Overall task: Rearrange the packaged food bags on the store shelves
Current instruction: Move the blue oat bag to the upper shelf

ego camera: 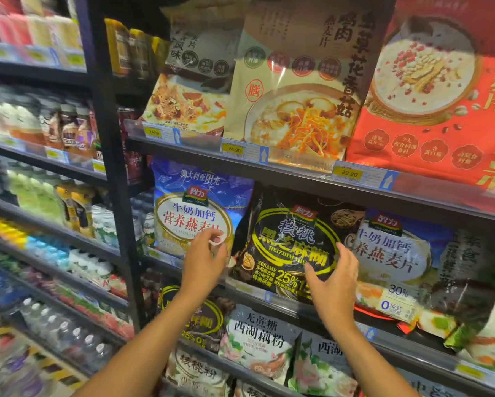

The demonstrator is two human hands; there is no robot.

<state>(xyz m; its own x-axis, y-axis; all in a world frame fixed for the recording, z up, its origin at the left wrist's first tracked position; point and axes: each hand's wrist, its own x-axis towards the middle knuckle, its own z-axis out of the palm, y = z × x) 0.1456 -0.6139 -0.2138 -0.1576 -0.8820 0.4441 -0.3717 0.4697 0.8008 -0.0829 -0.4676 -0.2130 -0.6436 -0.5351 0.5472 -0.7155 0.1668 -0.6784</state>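
A black sesame-paste bag [292,233] with yellow lettering stands tilted on the middle shelf, between a blue oat bag [194,207] on its left and a second blue oat bag [389,253] on its right. My left hand [204,262] reaches up at the seam between the left blue bag and the black bag. Its fingers are curled together at the blue bag's lower right corner, and I cannot tell whether they grip anything. My right hand [335,285] lies against the lower right front of the black bag with its fingers spread.
Large porridge bags [298,90] and a red oat bag [435,110] fill the shelf above, behind a price-tag rail [298,170]. White lotus-powder bags [257,339] stand on the shelf below. A black upright post [111,167] separates these shelves from a bay of bottled drinks [54,133] on the left.
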